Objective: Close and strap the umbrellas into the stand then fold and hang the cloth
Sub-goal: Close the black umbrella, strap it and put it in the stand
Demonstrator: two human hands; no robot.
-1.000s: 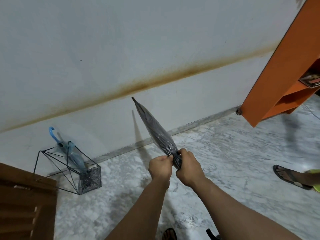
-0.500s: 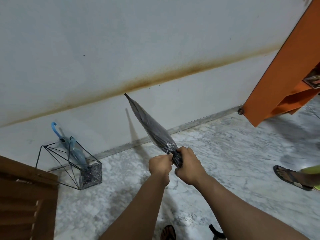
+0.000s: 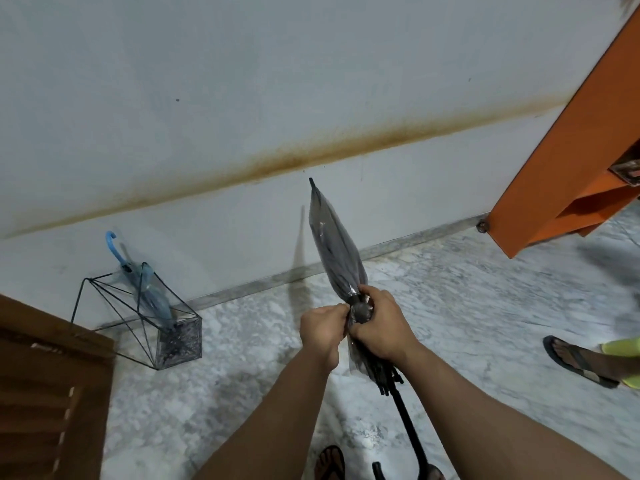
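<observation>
The grey umbrella (image 3: 337, 251) is held closed in front of the body, tip pointed up and away toward the wall (image 3: 242, 81), its black crook handle (image 3: 414, 441) hanging low between the forearms. The right hand (image 3: 384, 323) is wrapped round the gathered canopy just above the rib ends. The left hand (image 3: 323, 327) is curled beside it, fingertips pinched at the dark strap (image 3: 362, 310) that circles the canopy; whether the strap is fastened cannot be told from this angle.

The wire stand (image 3: 145, 320) is set on the marble floor (image 3: 450, 306) near the wall, well to the left of the hands. A blue umbrella (image 3: 145, 285) is already lodged in it, closed, tilted, with its hooked handle uppermost.

A rust-coloured stain (image 3: 311, 161) is seen running across the wall. A wooden louvred panel (image 3: 45, 393) occupies the lower left corner, and an orange shelf unit (image 3: 561, 150) the upper right. A sandalled foot (image 3: 581, 362) of a second person is visible at the right edge.
</observation>
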